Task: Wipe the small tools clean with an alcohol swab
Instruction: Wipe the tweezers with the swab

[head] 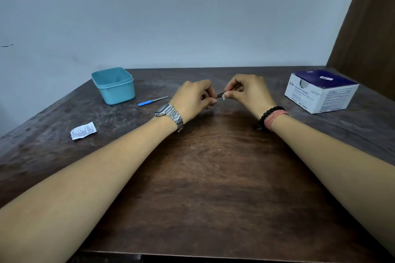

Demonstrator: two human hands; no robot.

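Left hand (195, 96) gripping a small dark metal tool (220, 94) in curled fingers above mid-worktop (213, 177); right hand (245, 92) pinching a white alcohol swab (224, 97) against the tool's tip. Blue-handled file (152, 100) lying flat beside a teal tub (114, 85), well left of both hands. Torn sachet (83, 131) near left edge; swab box (321, 90) at far right.

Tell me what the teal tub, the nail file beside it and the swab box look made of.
The teal tub looks like matte moulded plastic: uniform colour, rounded corners, a stepped rim. The nail file seems to have a dull grey metal blade and a glossy blue handle, probably plastic. The swab box looks like printed cardboard, with folded edges and a punched opening.
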